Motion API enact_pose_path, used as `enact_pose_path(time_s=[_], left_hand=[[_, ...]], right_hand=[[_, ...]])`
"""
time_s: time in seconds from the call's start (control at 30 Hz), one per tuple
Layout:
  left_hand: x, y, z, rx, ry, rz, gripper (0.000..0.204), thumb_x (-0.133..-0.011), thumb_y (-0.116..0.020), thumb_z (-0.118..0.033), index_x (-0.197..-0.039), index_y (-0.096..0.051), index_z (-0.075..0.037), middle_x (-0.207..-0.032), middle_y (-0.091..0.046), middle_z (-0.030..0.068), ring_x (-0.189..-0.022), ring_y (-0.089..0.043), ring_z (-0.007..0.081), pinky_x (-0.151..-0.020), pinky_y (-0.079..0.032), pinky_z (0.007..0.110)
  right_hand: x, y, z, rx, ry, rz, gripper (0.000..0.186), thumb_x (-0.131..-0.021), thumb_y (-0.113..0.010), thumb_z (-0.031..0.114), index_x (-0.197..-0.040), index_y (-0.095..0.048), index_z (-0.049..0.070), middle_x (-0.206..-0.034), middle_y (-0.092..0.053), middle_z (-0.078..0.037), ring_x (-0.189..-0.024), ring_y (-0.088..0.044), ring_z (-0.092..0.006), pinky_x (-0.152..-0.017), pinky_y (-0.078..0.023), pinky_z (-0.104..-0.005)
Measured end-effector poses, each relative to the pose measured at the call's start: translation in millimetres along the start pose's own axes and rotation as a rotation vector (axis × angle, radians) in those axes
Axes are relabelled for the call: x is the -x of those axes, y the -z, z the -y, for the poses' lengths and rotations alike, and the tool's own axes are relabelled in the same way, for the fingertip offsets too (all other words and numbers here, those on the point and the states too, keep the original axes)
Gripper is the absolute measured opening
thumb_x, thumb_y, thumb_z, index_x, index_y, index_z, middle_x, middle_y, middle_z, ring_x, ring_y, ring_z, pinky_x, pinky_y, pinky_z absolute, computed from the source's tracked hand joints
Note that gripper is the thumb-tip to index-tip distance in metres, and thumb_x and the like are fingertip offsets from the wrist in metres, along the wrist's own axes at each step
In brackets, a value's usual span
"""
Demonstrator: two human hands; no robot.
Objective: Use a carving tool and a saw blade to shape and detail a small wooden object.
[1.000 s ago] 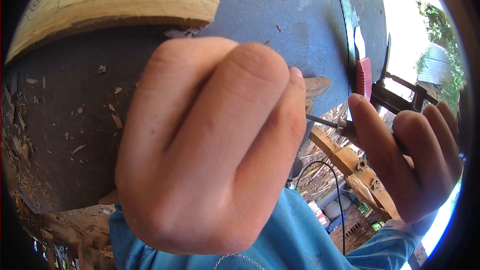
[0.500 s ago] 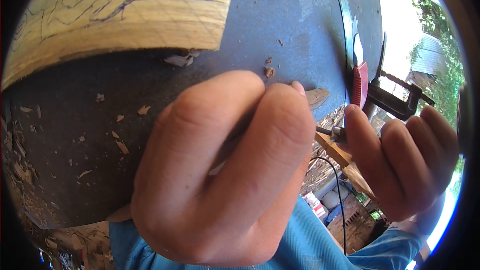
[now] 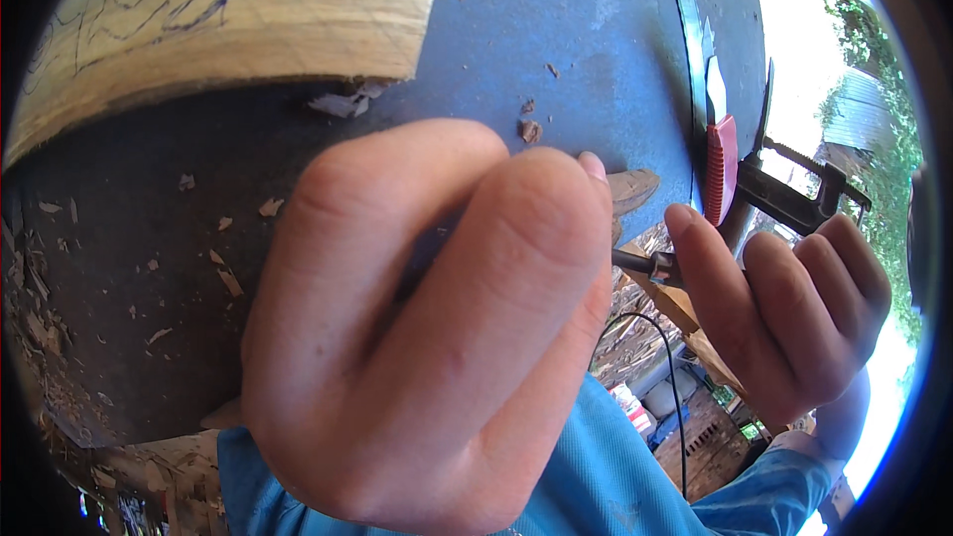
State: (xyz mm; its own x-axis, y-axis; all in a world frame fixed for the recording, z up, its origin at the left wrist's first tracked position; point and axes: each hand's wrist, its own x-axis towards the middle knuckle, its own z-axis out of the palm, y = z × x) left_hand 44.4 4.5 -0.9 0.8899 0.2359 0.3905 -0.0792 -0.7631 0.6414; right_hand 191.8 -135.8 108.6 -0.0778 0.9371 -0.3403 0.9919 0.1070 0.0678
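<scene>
My left hand [image 3: 427, 328] fills the middle of the view, large and close, its fingers curled inward. A brown piece of wood with a rounded tip [image 3: 633, 191] shows just past its fingertips; the fingers hide what they close on. To the right, my right hand [image 3: 794, 308] is closed round a tool with a thin dark shaft and a shiny metal collar [image 3: 663, 268]. The shaft points at my left hand, and its far end is hidden behind it. The tool's handle is covered by my right fingers.
A curved pale wooden board [image 3: 248, 20] with pen-drawn lines lies on the dark bench [image 3: 566, 20] at far left. Wood chips [image 3: 226, 278] are scattered there. A red-handled knife [image 3: 721, 164] and black clamp [image 3: 794, 189] stand at the right edge. A black cable [image 3: 670, 367] hangs below.
Both hands have shifted slightly left in the view, as has the pale board. A little more of the dark shaft shows between my hands. Both hands stay closed.
</scene>
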Motion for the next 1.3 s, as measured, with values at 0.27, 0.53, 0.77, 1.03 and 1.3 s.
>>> enact_pose_path(time_s=[0.27,0.53,0.77,1.03,1.3], left_hand=[[-5.2,10.4,-5.9,-0.027,-0.002,0.096,0.055,-0.054,-0.086,-0.018,-0.106,-0.080,-0.001,-0.092,-0.061,0.0053,-0.084,-0.056,0.0220,-0.071,-0.049,0.035],[-8.5,21.3,-7.0,-0.093,-0.004,0.249,0.053,-0.063,-0.087,-0.015,-0.113,-0.079,-0.002,-0.097,-0.060,0.0057,-0.089,-0.056,0.0223,-0.076,-0.049,0.035],[-10.7,8.4,-3.5,-0.053,-0.055,0.194,0.056,-0.061,-0.088,-0.013,-0.115,-0.078,-0.002,-0.097,-0.062,0.0062,-0.088,-0.057,0.0226,-0.075,-0.050,0.035],[-5.1,15.5,-0.8,-0.071,-0.047,0.168,0.053,-0.063,-0.089,-0.016,-0.112,-0.078,-0.001,-0.096,-0.062,0.0059,-0.087,-0.056,0.0221,-0.073,-0.049,0.034],[-2.7,16.6,-3.9,-0.081,0.000,0.222,0.051,-0.066,-0.089,-0.019,-0.112,-0.078,-0.001,-0.096,-0.062,0.0056,-0.086,-0.056,0.0217,-0.074,-0.049,0.034]], right_hand=[[11.2,-8.6,-0.3,-0.258,-0.103,0.011,0.040,-0.077,-0.086,0.020,-0.107,-0.074,-0.002,-0.063,-0.059,-0.001,-0.045,-0.050,-0.0084,-0.041,-0.035,-0.0268],[18.1,-18.9,11.8,-0.437,-0.193,-0.051,0.032,-0.091,-0.076,0.024,-0.104,-0.071,-0.006,-0.066,-0.066,-0.004,-0.044,-0.056,-0.0094,-0.038,-0.039,-0.0266],[16.1,4.4,1.8,-0.411,-0.218,0.064,0.041,-0.097,-0.070,0.037,-0.109,-0.070,-0.003,-0.061,-0.062,-0.001,-0.043,-0.052,-0.0084,-0.044,-0.037,-0.0288],[22.6,-15.5,8.2,-0.582,-0.341,-0.067,0.026,-0.094,-0.070,0.021,-0.109,-0.071,-0.001,-0.063,-0.063,-0.004,-0.047,-0.059,-0.0159,-0.045,-0.042,-0.0323],[11.1,-6.6,11.3,-0.423,-0.234,0.074,0.041,-0.082,-0.082,0.023,-0.116,-0.075,0.002,-0.058,-0.056,0.000,-0.047,-0.053,-0.0089,-0.045,-0.038,-0.0288]])
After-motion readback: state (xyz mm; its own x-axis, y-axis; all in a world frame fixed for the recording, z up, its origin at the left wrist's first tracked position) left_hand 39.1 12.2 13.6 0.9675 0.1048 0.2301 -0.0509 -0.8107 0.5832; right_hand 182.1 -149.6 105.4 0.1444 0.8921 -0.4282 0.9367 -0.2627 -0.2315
